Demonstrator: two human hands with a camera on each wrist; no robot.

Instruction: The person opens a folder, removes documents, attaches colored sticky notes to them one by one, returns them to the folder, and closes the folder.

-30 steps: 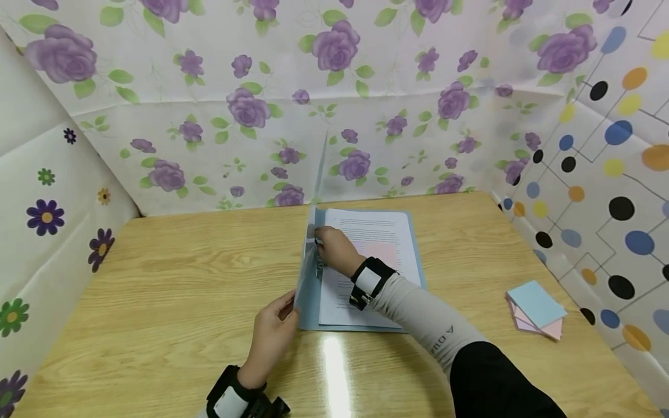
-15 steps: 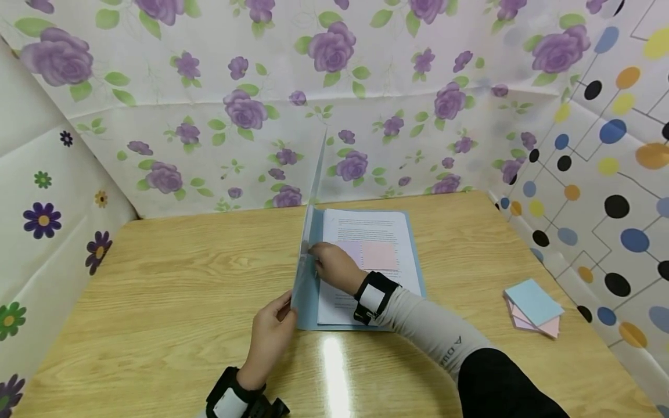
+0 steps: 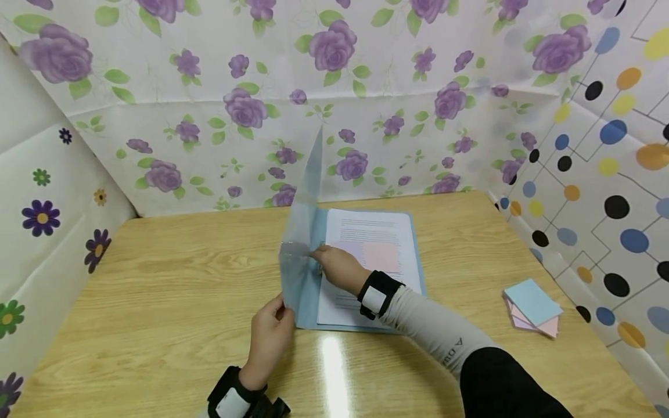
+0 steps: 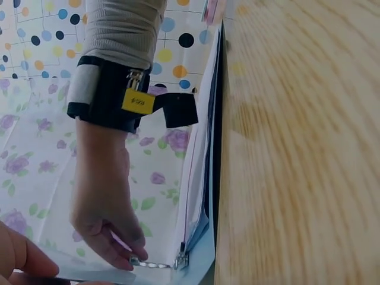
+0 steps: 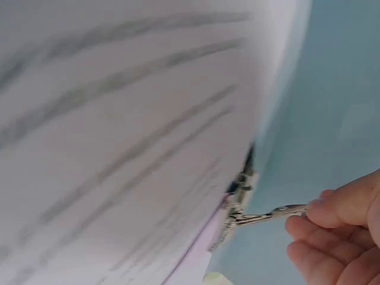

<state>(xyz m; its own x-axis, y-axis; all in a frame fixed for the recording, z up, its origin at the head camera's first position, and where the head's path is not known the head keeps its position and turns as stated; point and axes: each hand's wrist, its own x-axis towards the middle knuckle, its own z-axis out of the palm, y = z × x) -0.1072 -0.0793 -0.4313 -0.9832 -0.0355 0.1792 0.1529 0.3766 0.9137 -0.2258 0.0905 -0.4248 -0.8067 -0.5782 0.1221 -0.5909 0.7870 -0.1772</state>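
Observation:
A light blue folder (image 3: pixel 308 302) lies open on the table, its cover (image 3: pixel 300 220) raised and leaning left. My left hand (image 3: pixel 270 337) grips the cover's near bottom corner between thumb and fingers. Inside lies a stack of printed white paper (image 3: pixel 366 223), bearing a pink sticky note (image 3: pixel 381 257) and a purple one (image 3: pixel 351 249). My right hand (image 3: pixel 342 270) reaches across the paper to the spine. In the right wrist view its thumb and fingertips pinch the end of the metal lever (image 5: pixel 261 218) of the folder's clip (image 5: pixel 234 217), which presses by the paper's edge.
To the right on the wooden table (image 3: pixel 183 278) lies a small pile of sticky note pads (image 3: pixel 535 305), blue on top of pink and purple. Floral sheeting (image 3: pixel 251 145) stands behind the table, and dotted sheeting (image 3: pixel 617 203) along its right side.
The cover has tilted further left, showing its inner face. My right hand has come down along the spine toward the near side, onto the clip lever. My left hand has shifted slightly left.

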